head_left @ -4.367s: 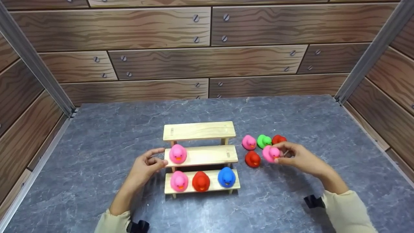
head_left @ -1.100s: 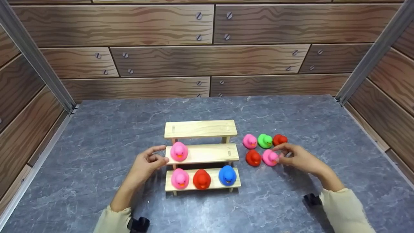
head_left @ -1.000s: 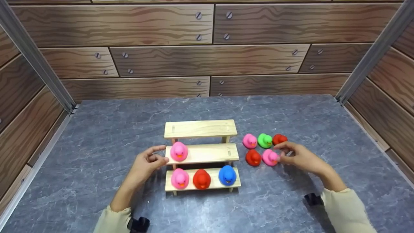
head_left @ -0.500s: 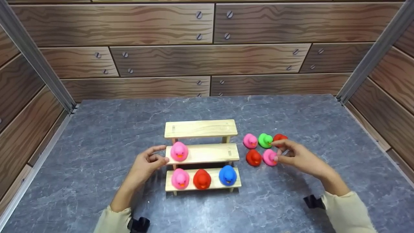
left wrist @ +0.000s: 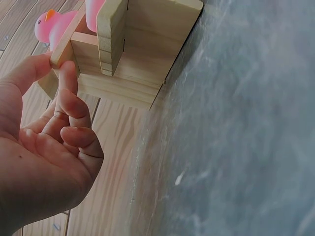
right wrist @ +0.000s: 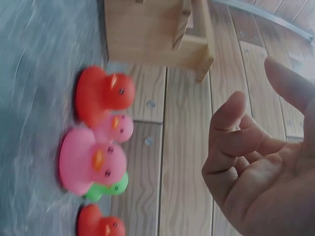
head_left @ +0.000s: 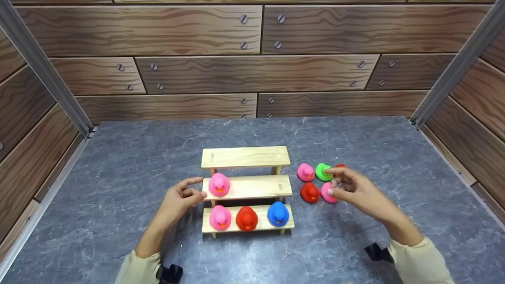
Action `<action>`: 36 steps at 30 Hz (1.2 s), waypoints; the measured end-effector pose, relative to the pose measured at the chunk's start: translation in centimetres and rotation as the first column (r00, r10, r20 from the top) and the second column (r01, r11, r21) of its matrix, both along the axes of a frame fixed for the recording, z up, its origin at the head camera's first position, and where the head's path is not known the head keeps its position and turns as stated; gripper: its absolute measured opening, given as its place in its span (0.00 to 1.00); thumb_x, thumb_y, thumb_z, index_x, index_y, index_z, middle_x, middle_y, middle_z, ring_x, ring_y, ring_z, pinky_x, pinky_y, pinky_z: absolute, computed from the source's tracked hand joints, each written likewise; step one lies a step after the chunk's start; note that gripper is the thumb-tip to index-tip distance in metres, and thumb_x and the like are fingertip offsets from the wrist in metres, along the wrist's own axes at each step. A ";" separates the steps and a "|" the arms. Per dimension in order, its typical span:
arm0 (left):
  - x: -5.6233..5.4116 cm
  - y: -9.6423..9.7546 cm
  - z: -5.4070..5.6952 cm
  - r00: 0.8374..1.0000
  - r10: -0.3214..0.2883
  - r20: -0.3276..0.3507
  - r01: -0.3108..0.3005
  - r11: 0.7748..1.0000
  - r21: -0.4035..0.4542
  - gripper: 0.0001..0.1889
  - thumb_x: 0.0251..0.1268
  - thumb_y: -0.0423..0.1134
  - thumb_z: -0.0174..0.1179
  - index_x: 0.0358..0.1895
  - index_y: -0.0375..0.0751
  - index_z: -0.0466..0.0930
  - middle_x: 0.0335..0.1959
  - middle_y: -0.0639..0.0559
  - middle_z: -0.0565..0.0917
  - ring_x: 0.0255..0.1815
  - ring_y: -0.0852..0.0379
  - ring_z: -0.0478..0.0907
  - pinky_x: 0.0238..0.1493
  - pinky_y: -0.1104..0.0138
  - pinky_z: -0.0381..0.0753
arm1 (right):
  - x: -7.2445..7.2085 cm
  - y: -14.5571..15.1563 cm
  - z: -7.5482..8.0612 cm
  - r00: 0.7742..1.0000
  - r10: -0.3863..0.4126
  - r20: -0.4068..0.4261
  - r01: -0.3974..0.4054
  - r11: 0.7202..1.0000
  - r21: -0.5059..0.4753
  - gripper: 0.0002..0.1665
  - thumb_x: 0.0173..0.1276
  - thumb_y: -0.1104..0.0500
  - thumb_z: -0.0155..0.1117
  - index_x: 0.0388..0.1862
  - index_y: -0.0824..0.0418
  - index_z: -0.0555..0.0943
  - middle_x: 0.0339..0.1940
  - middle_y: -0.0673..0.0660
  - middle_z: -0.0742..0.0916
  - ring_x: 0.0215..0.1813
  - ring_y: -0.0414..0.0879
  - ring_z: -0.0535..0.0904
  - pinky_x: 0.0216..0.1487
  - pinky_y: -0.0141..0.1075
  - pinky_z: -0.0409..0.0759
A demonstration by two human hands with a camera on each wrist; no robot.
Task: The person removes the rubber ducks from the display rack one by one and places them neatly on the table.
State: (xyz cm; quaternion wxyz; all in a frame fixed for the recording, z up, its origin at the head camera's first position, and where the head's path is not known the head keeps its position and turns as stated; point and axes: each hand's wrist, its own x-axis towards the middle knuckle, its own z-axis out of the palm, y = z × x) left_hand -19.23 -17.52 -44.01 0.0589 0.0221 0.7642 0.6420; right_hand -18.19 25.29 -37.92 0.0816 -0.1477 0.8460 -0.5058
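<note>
My left hand (head_left: 179, 199) pinches the left end of the middle step of a three-step wooden stand (head_left: 246, 157) between thumb and forefinger; the left wrist view shows this grip on the board's corner. A pink rubber duck (head_left: 219, 184) sits on that step near the fingers. My right hand (head_left: 357, 193) hovers with nothing in it, fingers loosely bent and thumb apart. Below it are a pink duck (right wrist: 91, 162), partly hidden in the head view, a green duck (head_left: 322, 172) and a red duck (right wrist: 101, 223). Another red duck (head_left: 309, 192) and a pink duck (head_left: 305, 172) stand just left.
The bottom step carries a pink duck (head_left: 220, 217), a red duck (head_left: 246, 218) and a blue duck (head_left: 278, 214). The stand rests on a grey marbled table (head_left: 138, 157). Wood-patterned walls (head_left: 197, 75) close off the back and both sides.
My right hand has set the pink duck down in the front row beside the red one, let go, and lifted slightly leftward over the ducks. The left hand keeps its grip on the stand.
</note>
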 end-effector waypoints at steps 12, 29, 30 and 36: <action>0.0 0.1 -0.1 1.000 0.011 0.010 -0.011 1.000 -0.001 0.28 0.58 0.31 0.65 0.63 0.31 0.71 0.24 0.58 0.82 0.30 0.59 0.78 0.34 0.70 0.73 | 0.8 -3.1 0.4 1.000 -0.015 -0.017 0.015 0.999 -0.042 0.30 0.64 0.62 0.66 0.64 0.66 0.69 0.38 0.56 0.77 0.35 0.38 0.77 0.36 0.30 0.79; 0.1 0.1 0.0 1.000 0.000 0.010 0.000 0.999 0.035 0.27 0.59 0.30 0.64 0.63 0.30 0.70 0.24 0.58 0.81 0.30 0.60 0.77 0.34 0.70 0.72 | 1.2 -6.9 0.8 0.996 0.045 -0.072 -0.050 0.996 -0.074 0.30 0.63 0.62 0.68 0.62 0.68 0.71 0.38 0.57 0.77 0.35 0.40 0.74 0.36 0.28 0.75; 0.1 0.1 0.0 1.000 0.002 0.011 -0.002 0.999 0.036 0.27 0.59 0.30 0.64 0.63 0.30 0.70 0.24 0.58 0.81 0.30 0.60 0.77 0.33 0.71 0.72 | 1.2 -7.1 0.8 0.996 0.051 -0.078 -0.057 0.996 -0.075 0.30 0.62 0.62 0.68 0.62 0.68 0.71 0.37 0.57 0.77 0.35 0.39 0.74 0.35 0.28 0.75; 0.0 0.1 0.0 1.000 0.004 0.011 -0.005 0.999 0.038 0.27 0.58 0.30 0.64 0.63 0.29 0.70 0.23 0.59 0.80 0.28 0.61 0.76 0.32 0.71 0.72 | 1.3 -8.4 1.0 0.993 0.086 -0.085 -0.092 0.993 -0.075 0.31 0.63 0.60 0.68 0.63 0.67 0.70 0.38 0.58 0.76 0.36 0.40 0.72 0.37 0.28 0.72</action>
